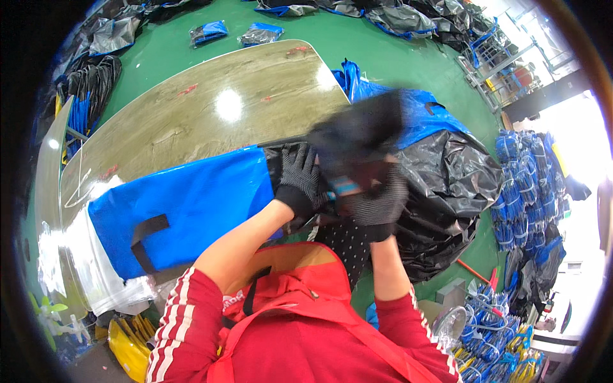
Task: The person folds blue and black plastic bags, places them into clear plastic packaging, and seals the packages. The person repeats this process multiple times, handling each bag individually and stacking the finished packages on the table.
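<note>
The glossy wood-grain bench [153, 115] carries 1 flat blue plastic cover [198, 207] along its near edge. The cover lies left of both hands, long axis pointing right and slightly away. The grey-black gloved left hand [300, 175], nearer, rests at its right end, fingers slightly spread; the matching right hand [383, 201] is blurred, grip indeterminable.

Two hands [297, 175] [382, 203], one table [156, 131], two packets [209, 34] [261, 34]

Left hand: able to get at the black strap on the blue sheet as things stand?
Probably yes. The left hand is at the right end of the blue sheet; the black strap lies uncovered farther left, with only bare sheet visible between.
</note>
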### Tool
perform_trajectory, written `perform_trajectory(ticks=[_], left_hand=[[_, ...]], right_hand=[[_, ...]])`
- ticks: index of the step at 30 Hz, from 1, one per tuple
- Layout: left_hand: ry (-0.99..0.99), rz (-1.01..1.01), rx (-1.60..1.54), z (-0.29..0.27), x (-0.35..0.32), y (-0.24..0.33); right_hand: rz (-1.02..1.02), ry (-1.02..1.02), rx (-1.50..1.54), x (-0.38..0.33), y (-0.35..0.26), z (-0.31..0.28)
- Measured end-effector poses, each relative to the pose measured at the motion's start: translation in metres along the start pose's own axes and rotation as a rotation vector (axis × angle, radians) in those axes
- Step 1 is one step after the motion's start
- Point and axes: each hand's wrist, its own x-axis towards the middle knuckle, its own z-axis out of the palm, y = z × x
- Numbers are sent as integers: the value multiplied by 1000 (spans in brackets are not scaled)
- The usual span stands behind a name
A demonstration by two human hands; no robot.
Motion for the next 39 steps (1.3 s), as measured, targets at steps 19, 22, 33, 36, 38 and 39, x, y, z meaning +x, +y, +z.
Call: perform_trajectory(ticks=[19,22,33,36,38,39], left_hand=[[-78,-188,280,-141,-215,-164],[178,-997,238,-169,-298,-226],[448,-1180,-978,-222,-353,-227],[309,-1062,-1170,-246,-346,-231],[278,-1260,-1191,-266,-327,-226],[271,-1281,-1104,-273,-304,-219]], right_hand=[[-505,-808,-532,-15,-99,204],[-305,-827,-659,-19,-114,224],[-260,-686,-497,-39,-110,284],[-490,-496,-253,-48,-114,261],[-689,-361,-79,-63,-114,241],[-769,-358,-114,-76,-109,227]])
